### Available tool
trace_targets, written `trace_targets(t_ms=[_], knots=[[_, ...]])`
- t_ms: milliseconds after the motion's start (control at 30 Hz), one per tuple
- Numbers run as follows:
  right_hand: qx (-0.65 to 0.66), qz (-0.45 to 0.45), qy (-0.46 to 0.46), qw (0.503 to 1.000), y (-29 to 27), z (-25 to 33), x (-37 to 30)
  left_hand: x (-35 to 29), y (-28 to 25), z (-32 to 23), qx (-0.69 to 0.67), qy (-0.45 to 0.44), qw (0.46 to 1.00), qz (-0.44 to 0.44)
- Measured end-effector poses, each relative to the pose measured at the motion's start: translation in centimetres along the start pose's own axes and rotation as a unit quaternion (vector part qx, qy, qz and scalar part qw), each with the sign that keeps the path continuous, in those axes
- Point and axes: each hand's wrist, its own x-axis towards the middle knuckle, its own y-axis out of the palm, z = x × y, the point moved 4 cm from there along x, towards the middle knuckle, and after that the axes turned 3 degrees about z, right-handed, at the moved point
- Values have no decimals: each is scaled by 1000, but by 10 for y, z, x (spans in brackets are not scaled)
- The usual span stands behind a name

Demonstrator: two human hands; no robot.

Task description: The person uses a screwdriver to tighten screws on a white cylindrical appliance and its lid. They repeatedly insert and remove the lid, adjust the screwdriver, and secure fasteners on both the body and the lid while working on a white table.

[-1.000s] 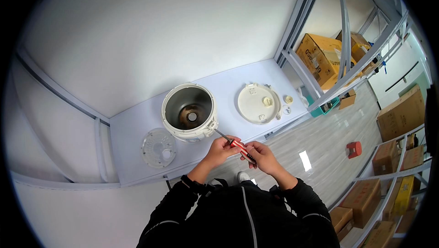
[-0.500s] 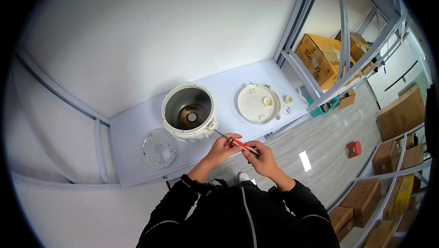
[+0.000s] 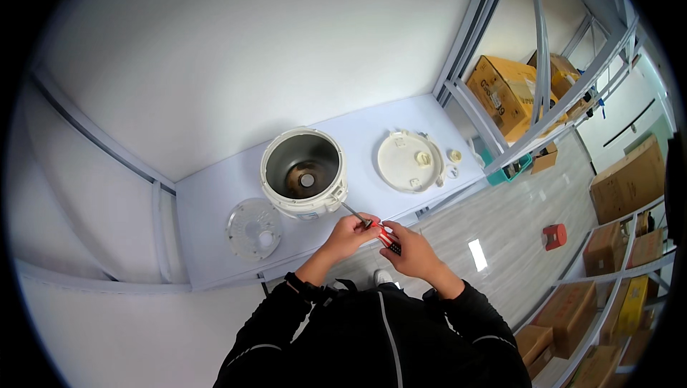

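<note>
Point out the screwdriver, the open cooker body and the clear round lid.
screwdriver (image 3: 385, 236), head view, red handle.
cooker body (image 3: 303, 171), head view, metal inner wall.
clear round lid (image 3: 252, 226), head view, its middle.

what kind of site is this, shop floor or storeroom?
Likely a workshop bench inside a storeroom: an opened rice cooker body on a white worktable, metal racking, and stacked cardboard boxes.

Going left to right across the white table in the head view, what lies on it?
Clear round lid → open white cooker body → white round cover plate → small round parts by the table's right end.
</note>
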Motion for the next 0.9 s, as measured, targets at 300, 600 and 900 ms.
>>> trace_targets(t_ms=[300,600,900], knots=[[-52,-99,86,990,-9,-28,8,-36,-26,-58,221,130,954,-156],[74,-96,-89,989,-14,-13,61,-64,-92,-88,362,200,731,-542],[101,11,-171,980,-3,9,144,-50,-99,-73,296,151,784,-524]])
